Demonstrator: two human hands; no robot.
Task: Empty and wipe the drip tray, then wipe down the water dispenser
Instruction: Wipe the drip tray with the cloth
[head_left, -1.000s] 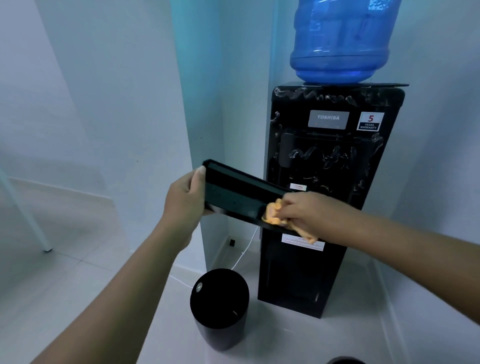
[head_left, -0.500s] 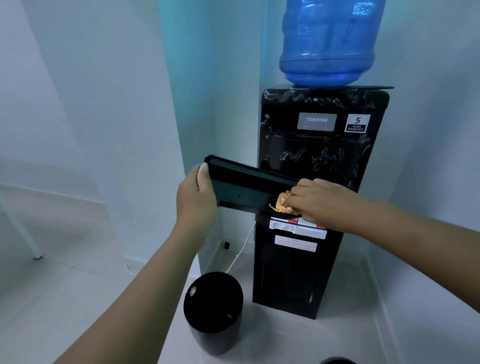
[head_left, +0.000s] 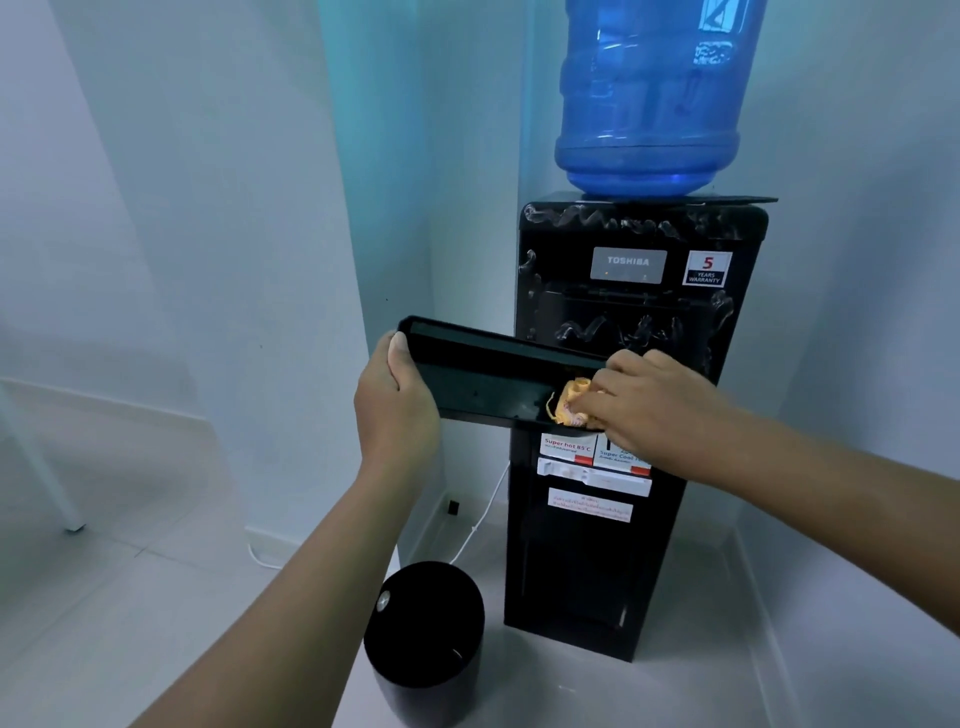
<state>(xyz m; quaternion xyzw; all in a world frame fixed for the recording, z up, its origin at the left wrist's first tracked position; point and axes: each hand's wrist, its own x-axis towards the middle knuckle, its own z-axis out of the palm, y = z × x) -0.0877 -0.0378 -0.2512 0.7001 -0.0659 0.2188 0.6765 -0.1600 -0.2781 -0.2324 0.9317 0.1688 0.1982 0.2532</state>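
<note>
My left hand (head_left: 397, 402) grips the left end of the black drip tray (head_left: 478, 379), held up in the air and tilted with its inside facing me. My right hand (head_left: 652, 402) holds a bunched yellow cloth (head_left: 569, 402) against the inside of the tray at its right end. Behind the tray stands the black water dispenser (head_left: 631, 415) with a blue water bottle (head_left: 654, 88) on top. The tray and my right hand hide the tap area.
A black round bin (head_left: 423, 642) stands on the white floor just left of the dispenser's base, under the tray. A white cable (head_left: 480, 519) runs along the wall corner. White walls close in on both sides. A white leg (head_left: 44, 467) stands at far left.
The tray and both hands have risen a little in front of the dispenser. The cloth stays at the tray's right end, and the dispenser's lower labels have come into sight.
</note>
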